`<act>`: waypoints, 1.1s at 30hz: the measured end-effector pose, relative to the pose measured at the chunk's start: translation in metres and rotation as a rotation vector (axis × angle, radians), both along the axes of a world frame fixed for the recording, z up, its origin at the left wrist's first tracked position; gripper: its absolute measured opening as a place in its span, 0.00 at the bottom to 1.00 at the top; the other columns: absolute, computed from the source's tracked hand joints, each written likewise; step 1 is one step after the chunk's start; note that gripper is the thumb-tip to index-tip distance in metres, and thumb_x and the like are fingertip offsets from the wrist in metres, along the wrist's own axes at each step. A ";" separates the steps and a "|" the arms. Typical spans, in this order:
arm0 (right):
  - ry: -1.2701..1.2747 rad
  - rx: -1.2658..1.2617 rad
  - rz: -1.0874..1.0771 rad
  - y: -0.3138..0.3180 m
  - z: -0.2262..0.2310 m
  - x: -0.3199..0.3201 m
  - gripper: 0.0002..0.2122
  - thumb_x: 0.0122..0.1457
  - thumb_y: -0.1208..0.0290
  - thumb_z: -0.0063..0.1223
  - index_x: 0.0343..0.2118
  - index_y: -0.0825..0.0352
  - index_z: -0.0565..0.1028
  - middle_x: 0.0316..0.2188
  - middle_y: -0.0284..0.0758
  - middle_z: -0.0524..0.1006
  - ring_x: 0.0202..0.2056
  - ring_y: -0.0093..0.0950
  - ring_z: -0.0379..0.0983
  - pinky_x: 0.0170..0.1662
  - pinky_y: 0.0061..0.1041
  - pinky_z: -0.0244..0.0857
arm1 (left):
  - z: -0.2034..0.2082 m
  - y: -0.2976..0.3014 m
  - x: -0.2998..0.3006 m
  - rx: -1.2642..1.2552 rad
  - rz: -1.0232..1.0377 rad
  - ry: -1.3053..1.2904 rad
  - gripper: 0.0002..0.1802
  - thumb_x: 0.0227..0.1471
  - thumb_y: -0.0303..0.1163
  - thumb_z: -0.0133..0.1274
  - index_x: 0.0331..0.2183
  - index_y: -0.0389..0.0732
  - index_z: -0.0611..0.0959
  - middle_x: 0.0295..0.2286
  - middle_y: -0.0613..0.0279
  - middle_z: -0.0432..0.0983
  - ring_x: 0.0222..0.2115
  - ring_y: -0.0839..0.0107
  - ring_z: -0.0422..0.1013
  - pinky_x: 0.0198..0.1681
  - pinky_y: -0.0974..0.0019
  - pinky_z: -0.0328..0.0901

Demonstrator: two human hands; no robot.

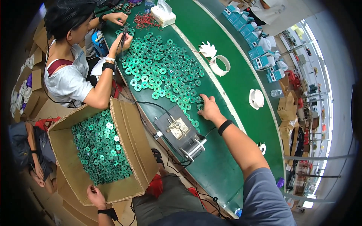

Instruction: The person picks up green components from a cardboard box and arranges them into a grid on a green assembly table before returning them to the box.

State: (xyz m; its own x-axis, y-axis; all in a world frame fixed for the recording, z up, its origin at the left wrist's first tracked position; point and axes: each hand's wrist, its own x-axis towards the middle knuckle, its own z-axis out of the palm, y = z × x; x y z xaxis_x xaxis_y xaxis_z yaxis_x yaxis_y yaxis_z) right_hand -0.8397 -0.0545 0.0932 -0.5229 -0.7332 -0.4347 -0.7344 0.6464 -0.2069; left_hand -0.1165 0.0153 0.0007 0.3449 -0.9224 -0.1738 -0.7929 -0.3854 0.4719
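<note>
A cardboard box [130, 139], tilted with its mouth toward me, is filled with many small green ring-shaped circuit boards [100, 147]. My left hand [97, 196] grips the box's near rim, fingers bent over the edge. Across the green worktable, more of these ring boards [162, 67] lie spread in a wide layer. At the near right border of that layer rests my right hand [210, 108], its thumb and fingers apart around a few rings at the tabletop. The fingertips seem to touch them, but no ring is lifted.
A metal soldering-type device with a wire spool [193, 149] stands between box and right hand, cables trailing. Across the table sit white plastic reels [256, 99] and a tissue box [163, 15]. A co-worker [75, 71] works at left, holding a tool over the rings.
</note>
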 end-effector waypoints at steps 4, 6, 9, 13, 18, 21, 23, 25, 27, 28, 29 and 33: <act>0.029 -0.106 -0.035 -0.012 -0.003 0.008 0.46 0.43 0.70 0.77 0.68 0.53 0.63 0.60 0.51 0.63 0.56 0.52 0.71 0.61 0.41 0.70 | 0.007 0.004 0.006 0.009 0.037 0.011 0.16 0.61 0.29 0.55 0.48 0.31 0.80 0.37 0.52 0.78 0.34 0.63 0.75 0.41 0.61 0.71; 0.068 -0.125 -0.035 -0.016 -0.004 0.010 0.46 0.42 0.68 0.77 0.67 0.53 0.64 0.59 0.51 0.65 0.55 0.50 0.72 0.61 0.39 0.69 | 0.007 0.003 0.006 0.008 0.017 0.007 0.16 0.61 0.29 0.55 0.48 0.30 0.80 0.37 0.52 0.78 0.34 0.63 0.75 0.41 0.61 0.71; 0.098 -0.137 -0.046 -0.024 -0.003 0.012 0.42 0.43 0.66 0.77 0.65 0.53 0.68 0.60 0.53 0.64 0.56 0.50 0.72 0.61 0.39 0.69 | 0.007 0.002 0.004 0.026 0.040 0.003 0.16 0.61 0.29 0.55 0.48 0.30 0.80 0.37 0.52 0.78 0.34 0.63 0.75 0.41 0.61 0.71; 0.093 -0.137 -0.005 -0.023 -0.011 0.002 0.38 0.43 0.66 0.76 0.61 0.55 0.72 0.59 0.54 0.66 0.57 0.50 0.70 0.62 0.39 0.68 | 0.007 0.003 0.002 0.013 0.020 0.039 0.17 0.61 0.29 0.55 0.48 0.30 0.80 0.38 0.52 0.78 0.34 0.63 0.75 0.42 0.61 0.71; 0.119 -0.130 -0.004 -0.024 -0.017 0.007 0.29 0.47 0.72 0.71 0.56 0.56 0.77 0.60 0.52 0.67 0.56 0.53 0.71 0.60 0.41 0.70 | 0.010 0.006 0.001 0.004 0.029 -0.015 0.16 0.61 0.29 0.55 0.48 0.31 0.80 0.38 0.52 0.78 0.34 0.63 0.75 0.42 0.60 0.71; 0.111 -0.167 0.034 -0.020 -0.024 -0.006 0.22 0.48 0.73 0.68 0.50 0.59 0.80 0.57 0.51 0.69 0.55 0.50 0.72 0.59 0.40 0.71 | 0.007 0.004 0.000 -0.014 0.006 -0.001 0.16 0.60 0.29 0.54 0.48 0.30 0.80 0.37 0.52 0.78 0.34 0.62 0.75 0.41 0.59 0.70; 0.140 -0.208 0.050 -0.017 -0.025 -0.005 0.17 0.49 0.75 0.66 0.45 0.61 0.82 0.54 0.51 0.72 0.54 0.48 0.73 0.59 0.40 0.71 | 0.007 0.004 0.000 0.000 0.009 -0.002 0.16 0.60 0.29 0.54 0.47 0.30 0.80 0.38 0.52 0.78 0.34 0.63 0.75 0.41 0.60 0.70; 0.157 -0.199 0.066 -0.014 -0.024 -0.001 0.16 0.49 0.75 0.65 0.44 0.61 0.82 0.52 0.51 0.73 0.53 0.48 0.73 0.59 0.39 0.70 | 0.007 0.005 0.003 0.018 0.016 -0.010 0.16 0.60 0.29 0.54 0.47 0.30 0.80 0.38 0.52 0.78 0.34 0.63 0.75 0.41 0.60 0.70; 0.147 -0.202 0.053 -0.012 -0.020 0.008 0.14 0.48 0.75 0.63 0.41 0.61 0.84 0.48 0.51 0.76 0.54 0.48 0.72 0.60 0.39 0.69 | 0.006 0.013 0.016 -0.041 0.003 -0.016 0.16 0.60 0.29 0.55 0.47 0.31 0.80 0.36 0.53 0.78 0.34 0.65 0.75 0.41 0.62 0.71; 0.192 -0.223 0.138 -0.006 -0.018 0.008 0.14 0.48 0.76 0.63 0.40 0.62 0.84 0.47 0.50 0.77 0.54 0.47 0.72 0.60 0.40 0.69 | 0.009 0.016 0.018 -0.087 -0.004 -0.012 0.16 0.60 0.29 0.56 0.48 0.32 0.81 0.35 0.54 0.79 0.33 0.66 0.75 0.40 0.62 0.71; 0.209 -0.228 0.194 0.003 -0.007 0.000 0.14 0.47 0.75 0.64 0.40 0.63 0.84 0.45 0.49 0.78 0.53 0.48 0.73 0.60 0.40 0.68 | 0.004 0.014 0.015 -0.068 0.034 0.012 0.16 0.59 0.29 0.56 0.48 0.33 0.82 0.34 0.55 0.80 0.32 0.65 0.75 0.39 0.62 0.71; 0.189 -0.302 0.273 0.079 0.072 -0.001 0.13 0.49 0.78 0.64 0.40 0.68 0.80 0.41 0.47 0.77 0.45 0.46 0.75 0.52 0.38 0.70 | 0.016 -0.001 -0.016 -0.028 -0.012 -0.001 0.16 0.56 0.31 0.58 0.46 0.35 0.83 0.35 0.52 0.80 0.32 0.60 0.77 0.39 0.60 0.72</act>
